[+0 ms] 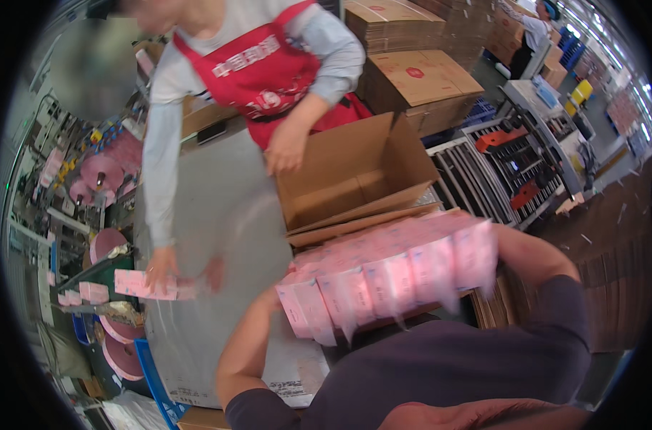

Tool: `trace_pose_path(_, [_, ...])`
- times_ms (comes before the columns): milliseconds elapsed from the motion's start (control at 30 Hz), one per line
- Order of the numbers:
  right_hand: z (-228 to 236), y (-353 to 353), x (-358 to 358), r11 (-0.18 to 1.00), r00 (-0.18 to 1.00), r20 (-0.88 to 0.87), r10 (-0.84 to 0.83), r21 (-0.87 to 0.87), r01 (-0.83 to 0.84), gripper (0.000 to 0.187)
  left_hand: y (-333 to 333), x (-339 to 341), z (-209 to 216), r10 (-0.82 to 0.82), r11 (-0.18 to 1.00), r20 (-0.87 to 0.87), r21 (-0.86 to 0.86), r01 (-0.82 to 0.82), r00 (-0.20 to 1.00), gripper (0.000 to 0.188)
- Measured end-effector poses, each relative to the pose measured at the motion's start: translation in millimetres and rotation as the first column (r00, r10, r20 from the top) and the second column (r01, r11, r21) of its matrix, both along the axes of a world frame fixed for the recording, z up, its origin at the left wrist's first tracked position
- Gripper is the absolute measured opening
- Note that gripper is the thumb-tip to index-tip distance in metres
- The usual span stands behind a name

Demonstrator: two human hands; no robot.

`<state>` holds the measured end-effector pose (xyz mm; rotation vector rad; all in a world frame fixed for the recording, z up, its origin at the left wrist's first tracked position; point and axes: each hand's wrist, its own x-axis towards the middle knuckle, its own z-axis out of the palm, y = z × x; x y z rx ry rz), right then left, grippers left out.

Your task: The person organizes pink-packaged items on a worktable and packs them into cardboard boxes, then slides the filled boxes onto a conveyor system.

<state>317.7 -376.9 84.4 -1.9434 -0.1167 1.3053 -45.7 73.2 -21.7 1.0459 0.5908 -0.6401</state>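
Between both hands I hold a block of several pink soft packs (387, 269), lined up side by side with loose film ends hanging off the near side. My left hand (276, 292) presses on the left end and my right hand (476, 221) on the right end; the packs hide most of the fingers. Just beyond the block stands an open cardboard box (362, 175), its inside bare where I can see it. A co-worker's hand (286, 147) rests at the box's left edge. The co-worker's other hand (162, 269) touches a pink pack (141, 284) at the table's left.
A grey metal table (218, 215) spreads between me and the co-worker in a red apron (268, 72). Stacked flat cartons (422, 79) stand behind the box. A roller conveyor (476, 183) with orange parts is at right. Machinery with pink film rolls (102, 172) lines the left.
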Motion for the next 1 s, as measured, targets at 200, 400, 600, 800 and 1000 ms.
trace_pose_path(200, [-61, -4, -18, 0.813, 0.903, 0.071, 0.424, -0.469, -0.345, 0.051, -51, 49, 40, -0.003, 0.981, -0.298, 0.184, 0.06, 0.954, 0.071])
trace_pose_path(400, [-72, -101, 27, 0.745, 0.82, 0.211, 0.533, -0.577, -0.336, 0.064, -168, 96, -41, -0.194, 0.864, 0.176, 0.496, 0.083, 0.965, 0.106])
trace_pose_path(600, [-60, -128, 19, 0.758, 0.795, 0.332, 0.508, -0.61, -0.23, 0.084, -238, 133, 19, -0.598, 0.029, -0.051, 0.996, 0.085, 0.8, 0.105])
trace_pose_path(800, [-48, -124, 0, 0.464, -0.039, 0.61, 0.791, -0.641, -0.611, 0.085, -262, 142, -33, -0.847, -0.328, -0.348, 0.937, 0.12, 0.402, 0.092])
trace_pose_path(1000, [-129, -141, 9, 0.19, -0.391, 0.666, 0.636, -0.626, -0.756, 0.073, -261, 132, -48, -0.843, -0.341, -0.346, 0.936, 0.087, 0.413, 0.087])
